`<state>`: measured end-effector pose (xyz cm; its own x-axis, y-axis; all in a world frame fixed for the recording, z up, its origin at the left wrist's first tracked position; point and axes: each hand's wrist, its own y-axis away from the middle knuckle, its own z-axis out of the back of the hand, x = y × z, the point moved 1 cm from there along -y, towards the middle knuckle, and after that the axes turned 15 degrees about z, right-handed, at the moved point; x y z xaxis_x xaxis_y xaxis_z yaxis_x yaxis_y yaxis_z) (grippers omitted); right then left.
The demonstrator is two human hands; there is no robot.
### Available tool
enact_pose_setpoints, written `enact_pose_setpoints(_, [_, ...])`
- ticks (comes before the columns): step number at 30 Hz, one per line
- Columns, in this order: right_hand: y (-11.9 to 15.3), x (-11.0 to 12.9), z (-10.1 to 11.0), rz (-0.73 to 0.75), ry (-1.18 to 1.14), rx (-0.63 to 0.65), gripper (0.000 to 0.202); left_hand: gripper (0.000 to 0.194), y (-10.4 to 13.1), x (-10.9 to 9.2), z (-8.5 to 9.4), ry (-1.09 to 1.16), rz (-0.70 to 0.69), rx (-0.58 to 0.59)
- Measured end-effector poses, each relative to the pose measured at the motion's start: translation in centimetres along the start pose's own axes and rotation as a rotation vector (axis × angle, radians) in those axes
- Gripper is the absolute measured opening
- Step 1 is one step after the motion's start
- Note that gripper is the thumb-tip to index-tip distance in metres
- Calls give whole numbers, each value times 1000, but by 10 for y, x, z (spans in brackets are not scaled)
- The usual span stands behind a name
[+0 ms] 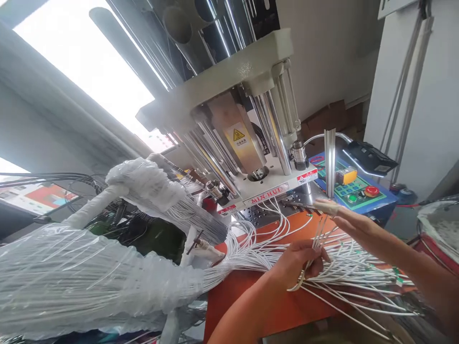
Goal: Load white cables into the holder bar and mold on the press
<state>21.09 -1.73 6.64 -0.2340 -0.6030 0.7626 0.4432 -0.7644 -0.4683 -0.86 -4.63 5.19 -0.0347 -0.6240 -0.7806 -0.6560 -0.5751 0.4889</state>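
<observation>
My left hand (304, 260) is closed around a few thin white cables, whose ends stick up above its fingers. To the right and a little higher, my right hand (349, 217) is stretched out with its fingers together, beside those cable ends; whether anything is between its fingers cannot be made out. Many white cables (254, 258) spread over the orange table (247, 296) beneath both hands, some with small green ends at the right. Several cables loop up toward the base of the press machine (265, 191).
A blue control box (380, 203) with a red button stands behind my right hand, below a black lamp (373, 157). Plastic-wrapped cable bundles (100, 282) fill the left side, around a wrapped frame (96, 205). A white-lined container (441, 229) is at the far right.
</observation>
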Motion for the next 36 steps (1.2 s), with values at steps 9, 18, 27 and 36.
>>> enact_pose_setpoints(9, [-16,15,-2,217,85,197,38,42,-10,-23,-4,4,13,62])
enact_pose_setpoints(18, [-10,42,-19,124,-58,313,52,37,-19,-14,-19,-2,-23,28])
enact_pose_setpoints(27, [1,-54,-23,101,242,122,46,46,-29,-3,14,-13,-127,-307])
enact_pose_setpoints(36, [35,-59,-44,45,461,446,36,35,-37,6,50,-55,-268,-600])
